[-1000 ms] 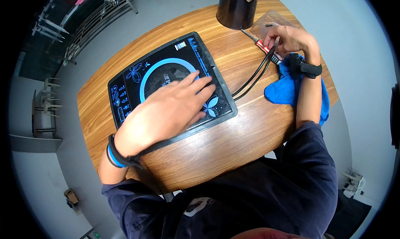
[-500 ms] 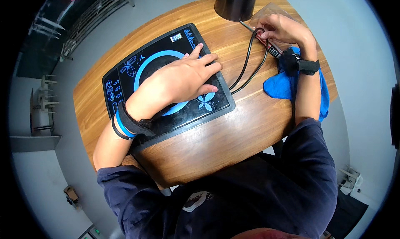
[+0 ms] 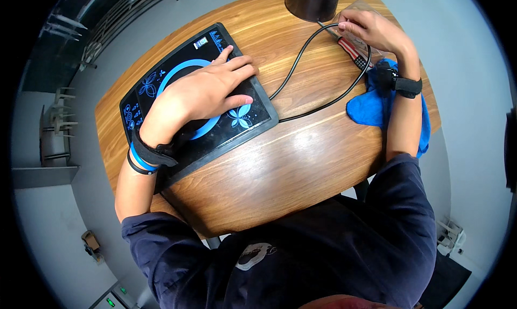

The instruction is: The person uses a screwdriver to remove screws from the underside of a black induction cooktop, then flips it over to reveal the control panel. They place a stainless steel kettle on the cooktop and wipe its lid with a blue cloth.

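Note:
My left hand (image 3: 202,93) lies flat, fingers slightly apart, on a black induction cooktop (image 3: 161,88) with a blue ring and blue butterfly marks, set at an angle on the round wooden table (image 3: 280,163). My right hand (image 3: 371,31) is at the table's far right, fingers curled down where a black cable (image 3: 315,45) ends beside a screwdriver (image 3: 350,47) with a red striped handle. I cannot tell which of the two the fingertips grip. The cable loops back to the cooktop's right edge.
A black cylindrical object (image 3: 312,2) stands at the table's far edge. A blue cloth (image 3: 371,107) lies under my right forearm at the right rim. A clear plastic sheet (image 3: 366,7) is under my right hand. Grey floor surrounds the table.
My left hand slid up and left over the cooktop surface. The cable loop has spread wider, and my right hand stays by the screwdriver and cable end.

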`<state>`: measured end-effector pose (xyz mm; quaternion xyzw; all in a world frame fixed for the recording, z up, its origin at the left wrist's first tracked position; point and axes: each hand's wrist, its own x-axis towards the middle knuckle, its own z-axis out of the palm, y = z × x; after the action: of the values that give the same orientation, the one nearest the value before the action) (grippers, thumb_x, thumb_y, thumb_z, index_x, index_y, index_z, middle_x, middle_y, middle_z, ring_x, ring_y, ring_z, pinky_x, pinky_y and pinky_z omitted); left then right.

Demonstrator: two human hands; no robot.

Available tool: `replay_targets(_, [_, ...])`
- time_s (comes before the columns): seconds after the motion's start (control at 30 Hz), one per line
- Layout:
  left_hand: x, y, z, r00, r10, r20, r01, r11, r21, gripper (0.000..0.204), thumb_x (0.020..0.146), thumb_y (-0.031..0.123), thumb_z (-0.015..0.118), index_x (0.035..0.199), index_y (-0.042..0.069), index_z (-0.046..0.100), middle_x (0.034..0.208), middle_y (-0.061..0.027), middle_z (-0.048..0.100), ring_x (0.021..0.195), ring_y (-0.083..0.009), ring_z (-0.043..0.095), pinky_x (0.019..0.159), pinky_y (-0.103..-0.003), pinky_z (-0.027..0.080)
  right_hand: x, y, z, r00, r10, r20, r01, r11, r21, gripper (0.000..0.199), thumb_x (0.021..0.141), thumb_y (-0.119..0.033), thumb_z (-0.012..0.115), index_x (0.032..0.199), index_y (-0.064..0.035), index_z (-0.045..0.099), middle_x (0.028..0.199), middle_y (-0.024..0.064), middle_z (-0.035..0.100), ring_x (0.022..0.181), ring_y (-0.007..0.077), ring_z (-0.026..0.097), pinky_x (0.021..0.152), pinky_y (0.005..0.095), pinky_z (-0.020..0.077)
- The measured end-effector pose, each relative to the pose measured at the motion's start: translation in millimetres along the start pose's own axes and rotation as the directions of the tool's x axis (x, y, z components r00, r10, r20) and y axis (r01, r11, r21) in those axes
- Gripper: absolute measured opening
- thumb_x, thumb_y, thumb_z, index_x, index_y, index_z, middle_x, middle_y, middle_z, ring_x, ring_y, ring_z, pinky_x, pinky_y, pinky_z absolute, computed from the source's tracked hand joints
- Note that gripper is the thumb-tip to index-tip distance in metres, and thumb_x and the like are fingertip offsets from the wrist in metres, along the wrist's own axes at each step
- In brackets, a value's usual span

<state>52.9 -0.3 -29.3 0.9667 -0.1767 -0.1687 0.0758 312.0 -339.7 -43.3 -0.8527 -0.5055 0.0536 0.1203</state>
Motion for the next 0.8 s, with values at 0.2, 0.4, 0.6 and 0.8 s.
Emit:
replay_targets(0.2, [3, -6, 4, 1.000, -0.024, 0.006, 0.024, 1.000, 0.000, 0.064, 0.110, 0.047, 0.069, 0.164, 0.018, 0.051, 0.179, -0.0130, 0.041, 0.170, -0.0452, 0.023, 0.134, -0.061, 0.038, 2, 1, 15, 0.992, 0.046, -0.120, -0.011, 0.960, 0.280, 0.018, 0.107, -0.017, 0.076, 0.115, -0.0037, 0.067, 0.088, 0.0123, 0.072, 0.085, 0.0276, 0.072, 0.077, 0.0404, 0.0566])
replay_targets(0.4, [-8, 13, 10, 1.000, -0.001, -0.005, 0.002, 0.997, 0.082, 0.072, 0.110, 0.050, 0.067, 0.170, 0.017, 0.045, 0.181, -0.0233, 0.032, 0.166, -0.0552, 0.025, 0.132, -0.065, 0.039, 7, -54, 7, 0.977, -0.029, 0.211, 0.010, 0.996, 0.094, 0.029, 0.093, -0.021, 0.090, 0.099, -0.0035, 0.068, 0.084, 0.0089, 0.072, 0.079, 0.0265, 0.071, 0.075, 0.0397, 0.0570])
replay_targets(0.6, [-17, 47, 10, 0.996, -0.025, 0.088, 0.020, 0.998, 0.057, 0.092, 0.101, 0.056, 0.076, 0.173, 0.013, 0.038, 0.180, -0.0289, 0.029, 0.164, -0.0618, 0.025, 0.129, -0.068, 0.041, 10, -123, 44, 0.794, -0.276, 0.541, 0.151, 0.952, 0.265, 0.036, 0.083, -0.026, 0.097, 0.100, -0.0051, 0.073, 0.091, 0.0098, 0.077, 0.090, 0.0332, 0.075, 0.080, 0.0443, 0.0579])
replay_targets(0.8, [-21, 46, 15, 0.998, -0.022, 0.066, 0.020, 0.999, 0.041, 0.096, 0.097, 0.049, 0.083, 0.174, 0.014, 0.037, 0.181, -0.0280, 0.028, 0.165, -0.0612, 0.024, 0.130, -0.068, 0.039, 9, -137, 63, 0.759, -0.206, 0.617, 0.083, 0.971, 0.222, 0.021, 0.087, -0.007, 0.087, 0.101, -0.0076, 0.071, 0.095, 0.0088, 0.077, 0.094, 0.0339, 0.075, 0.081, 0.0434, 0.0583])
